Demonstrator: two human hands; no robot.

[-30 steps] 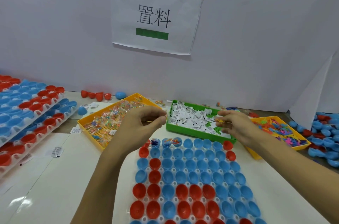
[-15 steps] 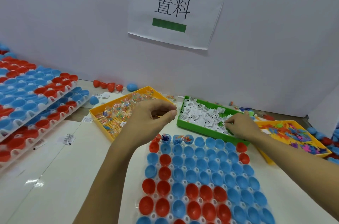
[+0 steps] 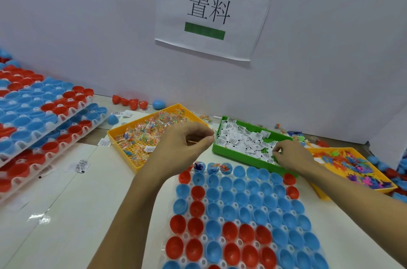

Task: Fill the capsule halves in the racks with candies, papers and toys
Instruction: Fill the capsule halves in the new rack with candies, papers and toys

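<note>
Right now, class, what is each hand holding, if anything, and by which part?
The right hand pinches a folded paper at its edge in the green tray. The left hand has curled fingers; whether they hold anything cannot be told.

Rack (image 3: 242,213) cut off below; paper print (image 3: 240,143) unreadable.

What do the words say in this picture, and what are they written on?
"置料": black characters on the white paper sign taped to the wall, with a green bar below them.
Folded paper slips in the green tray: dark print, too small to read.
Loose slips on the table: too small to read.
</note>
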